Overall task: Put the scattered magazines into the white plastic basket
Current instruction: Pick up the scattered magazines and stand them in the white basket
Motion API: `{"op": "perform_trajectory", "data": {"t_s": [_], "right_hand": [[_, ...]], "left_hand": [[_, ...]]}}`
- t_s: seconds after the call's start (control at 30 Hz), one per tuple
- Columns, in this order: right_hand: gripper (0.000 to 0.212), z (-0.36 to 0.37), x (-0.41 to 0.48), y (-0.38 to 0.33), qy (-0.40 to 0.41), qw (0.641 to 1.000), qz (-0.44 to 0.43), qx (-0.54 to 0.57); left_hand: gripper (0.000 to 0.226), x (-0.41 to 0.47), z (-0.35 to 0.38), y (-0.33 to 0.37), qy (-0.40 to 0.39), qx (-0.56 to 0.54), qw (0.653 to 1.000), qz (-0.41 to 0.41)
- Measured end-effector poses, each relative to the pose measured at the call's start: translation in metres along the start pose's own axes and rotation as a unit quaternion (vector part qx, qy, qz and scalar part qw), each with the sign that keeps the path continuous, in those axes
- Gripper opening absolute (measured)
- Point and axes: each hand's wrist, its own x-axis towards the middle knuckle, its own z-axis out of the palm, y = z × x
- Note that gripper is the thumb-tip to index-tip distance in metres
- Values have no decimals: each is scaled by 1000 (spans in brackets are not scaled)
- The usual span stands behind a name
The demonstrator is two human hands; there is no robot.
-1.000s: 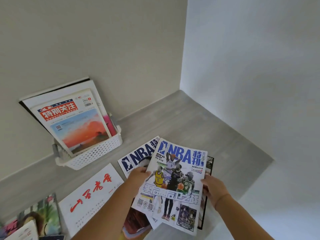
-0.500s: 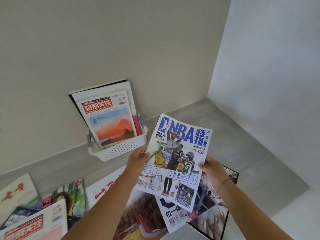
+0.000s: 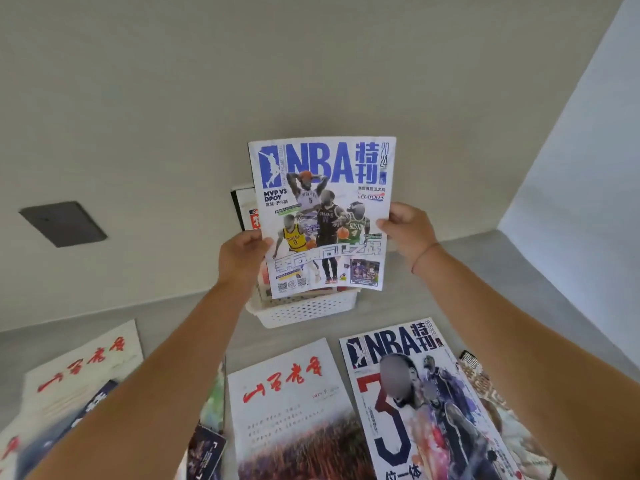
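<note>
An NBA magazine (image 3: 323,188) with blue title lettering is held upright in both hands, its lower edge at the rim of the white plastic basket (image 3: 308,311). My left hand (image 3: 242,258) grips its left edge and my right hand (image 3: 408,232) grips its right edge. The basket stands on the floor against the wall and holds other magazines (image 3: 246,209), mostly hidden behind the held one. On the floor in front lie a second NBA magazine (image 3: 415,393) and a white magazine with red characters (image 3: 287,393).
More magazines lie at the left, a white one with red characters (image 3: 83,362) on top of a dark one (image 3: 97,400). Another magazine (image 3: 491,393) sticks out at the right. A dark wall plate (image 3: 64,223) sits on the left wall. A corner wall rises at the right.
Both hands have lifted the NBA magazine from low over the floor pile up and left to the basket, turning it upright. The view has swung left toward the basket.
</note>
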Motion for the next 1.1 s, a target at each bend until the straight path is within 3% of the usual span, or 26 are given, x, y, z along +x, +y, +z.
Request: {"op": "perform_trajectory", "data": {"t_s": [0.43,0.67,0.8,0.9,1.1], "right_hand": [[23,73,44,47,-36,997,39,-58],[18,84,57,74,-6,991,68,-117],[13,85,64,82,38,983,97,-151],[18,87,65,86,46,979,124,-154],[18,89,66,85,62,982,98,-152]], "left_hand": [[16,45,-13,-67,68,34,994,-82],[4,53,-5,-86,96,77,987,-101],[23,59,-2,-86,110,89,985,-97],[10,61,2,-84,100,102,987,-81],[17,68,9,-81,113,89,986,-80]]}}
